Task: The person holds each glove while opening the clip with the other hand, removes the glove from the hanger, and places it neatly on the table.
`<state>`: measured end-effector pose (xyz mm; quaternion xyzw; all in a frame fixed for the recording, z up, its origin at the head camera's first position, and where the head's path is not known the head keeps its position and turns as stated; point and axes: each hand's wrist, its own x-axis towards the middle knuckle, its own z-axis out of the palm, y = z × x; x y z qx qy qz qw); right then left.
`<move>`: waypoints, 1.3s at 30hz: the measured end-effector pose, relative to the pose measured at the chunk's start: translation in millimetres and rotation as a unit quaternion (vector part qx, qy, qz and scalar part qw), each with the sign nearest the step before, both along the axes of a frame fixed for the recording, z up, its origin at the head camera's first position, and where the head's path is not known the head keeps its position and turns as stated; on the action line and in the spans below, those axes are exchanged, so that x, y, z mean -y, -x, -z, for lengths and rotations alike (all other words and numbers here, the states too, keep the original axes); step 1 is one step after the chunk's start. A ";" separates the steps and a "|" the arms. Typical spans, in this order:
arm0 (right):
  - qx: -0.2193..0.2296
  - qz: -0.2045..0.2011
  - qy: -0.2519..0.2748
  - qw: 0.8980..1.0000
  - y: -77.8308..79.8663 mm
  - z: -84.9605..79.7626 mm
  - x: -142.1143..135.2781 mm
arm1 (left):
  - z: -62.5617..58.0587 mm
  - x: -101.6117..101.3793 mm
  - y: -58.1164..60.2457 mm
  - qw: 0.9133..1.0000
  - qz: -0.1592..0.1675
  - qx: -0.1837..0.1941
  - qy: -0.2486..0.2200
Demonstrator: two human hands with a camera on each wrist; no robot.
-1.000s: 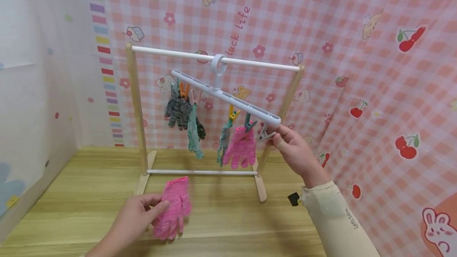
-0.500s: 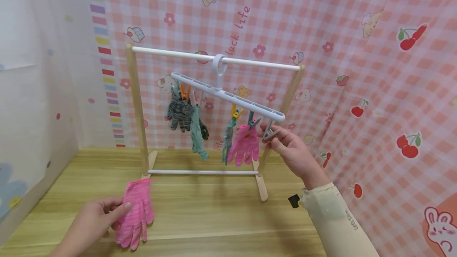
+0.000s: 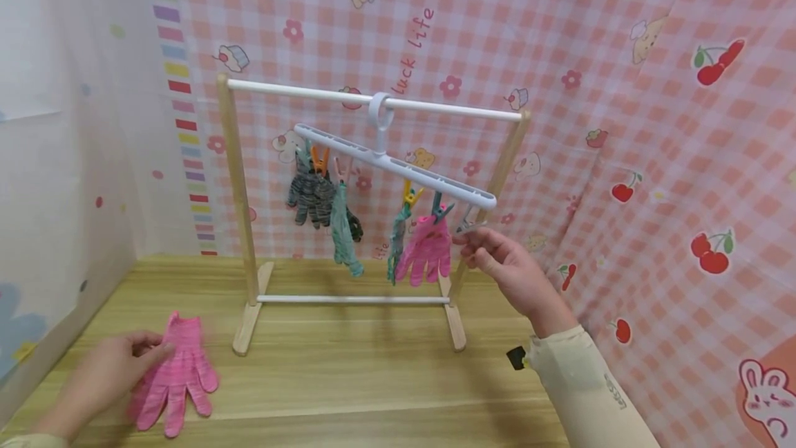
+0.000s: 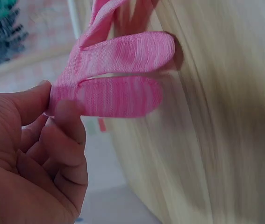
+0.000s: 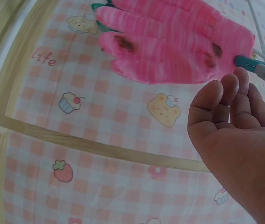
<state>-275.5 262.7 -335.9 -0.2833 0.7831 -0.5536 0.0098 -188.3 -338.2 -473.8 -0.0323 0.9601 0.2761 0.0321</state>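
My left hand (image 3: 102,372) pinches a pink knitted glove (image 3: 180,372) between thumb and fingers, low over the left side of the table; two glove fingers (image 4: 123,97) stick out in the left wrist view. On the right, my right hand (image 3: 506,265) is just below a grey clothespin (image 3: 468,221) at the lower end of a tilted light-blue hanger (image 3: 429,180). Its fingers are loosely bent with nothing between them. Close by, a second pink glove (image 5: 169,51), marked with dark stains, hangs from a dark teal clothespin (image 3: 439,211).
A rack with wooden posts (image 3: 239,192) and a white top rail (image 3: 292,90) carries the hanger. Grey striped gloves (image 3: 309,196) and a green glove (image 3: 342,234) hang on its left half, another green glove (image 3: 396,240) beside the pink one. A checked cloth (image 3: 516,33) backs the table (image 3: 348,379).
My left hand has carried the pink glove leftward across the table. My right hand has let go of the grey clothespin and sits slightly below it; the hanger's right end has risen a little.
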 end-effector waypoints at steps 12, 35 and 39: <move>0.017 0.003 0.018 1.000 2.3 20.9 -7.9 | -8.2 30.3 28.8 0.992 -0.042 0.024 0.116; 0.049 0.020 -0.009 0.999 0.5 33.3 -9.3 | 28.2 64.7 52.8 0.980 -0.141 0.001 0.143; 0.042 0.023 -0.011 0.999 0.5 32.7 -10.4 | 33.0 61.3 52.8 0.976 -0.156 0.010 0.151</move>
